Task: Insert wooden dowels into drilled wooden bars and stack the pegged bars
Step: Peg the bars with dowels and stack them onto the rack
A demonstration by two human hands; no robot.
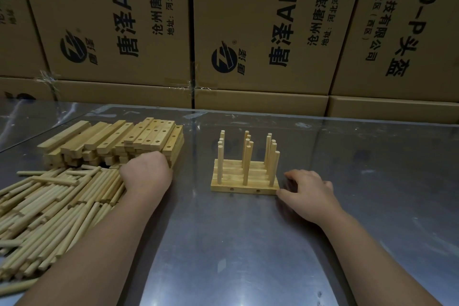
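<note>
The left hand is resting against the drilled-bar pile at far left, fingers hidden, so its grip cannot be told. The right hand is lying loosely curled and empty beside the pegged bars at centre. Lifting one bar cleanly, holes up, should keep the pile standing. Cardboard boxes behind are sitting closed, contents unseen.

Lighting was dim and flat, with a yellowish cast. The metal tabletop showed dull, smeared glare and a dark shadow under the right hand. Centre focus was sharp; the cartons bowed outward toward the frame edges.
</note>
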